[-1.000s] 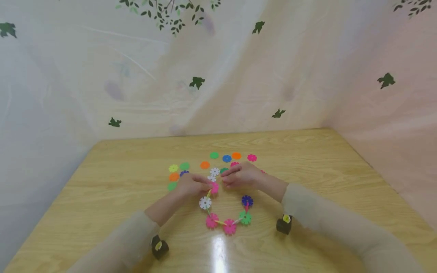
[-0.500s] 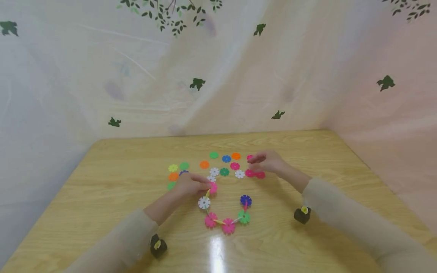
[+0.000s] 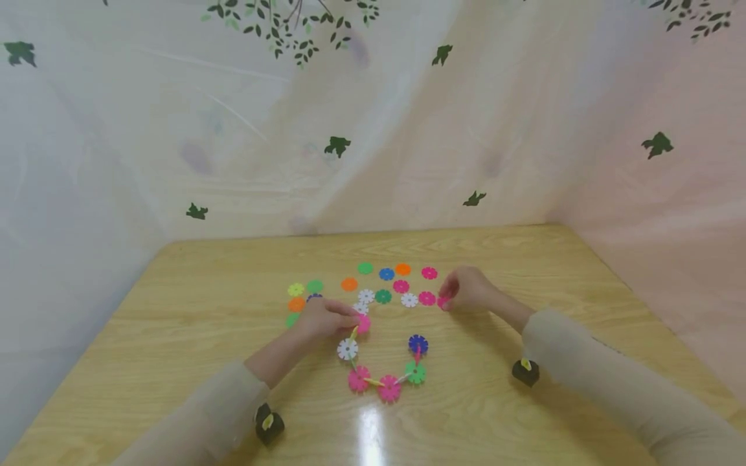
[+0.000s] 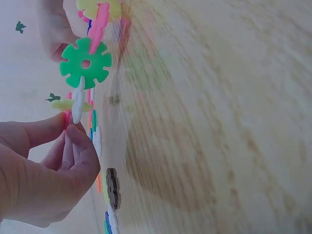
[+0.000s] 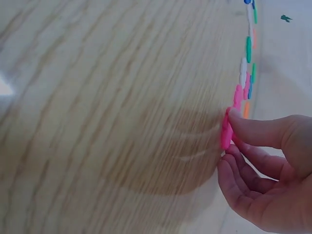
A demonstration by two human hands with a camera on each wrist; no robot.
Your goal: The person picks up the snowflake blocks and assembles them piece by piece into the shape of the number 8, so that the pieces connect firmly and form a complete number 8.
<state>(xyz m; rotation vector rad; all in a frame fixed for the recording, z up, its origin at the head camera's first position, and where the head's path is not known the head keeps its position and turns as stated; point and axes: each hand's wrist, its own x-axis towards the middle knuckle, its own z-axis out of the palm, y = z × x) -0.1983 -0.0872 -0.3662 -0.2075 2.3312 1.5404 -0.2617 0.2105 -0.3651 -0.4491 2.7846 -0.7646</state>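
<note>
Discs (image 3: 296, 303) with notched rims, in yellow, orange, green and dark blue, lie at the left of the group on the wooden counter (image 3: 192, 310), partly hidden by the left hand (image 3: 319, 318). That hand pinches a pink end disc (image 3: 364, 323) between thumb and fingers, probably to steady that end of the chain. From there the chain curves toward the person in an open U: a white disc (image 3: 347, 349), a pink disc (image 3: 359, 378), another pink one at the bottom, then a green link (image 3: 416, 372) and a dark blue end (image 3: 418, 344). Between the face-on discs stand edge-on ones, seemingly slotted notch into notch so that each pair locks crosswise. Beyond the U lie more loose discs (image 3: 383, 296), spread apart and mostly flat, which likely makes each easy to see and pick. At their right edge, well apart from the other hand, the right hand (image 3: 469, 291) pinches a loose pink piece (image 3: 443, 303) with the thumb on one face and fingers on the other, presumably leaving its rim notches exposed. I cannot tell whether this piece is fully off the counter.
</note>
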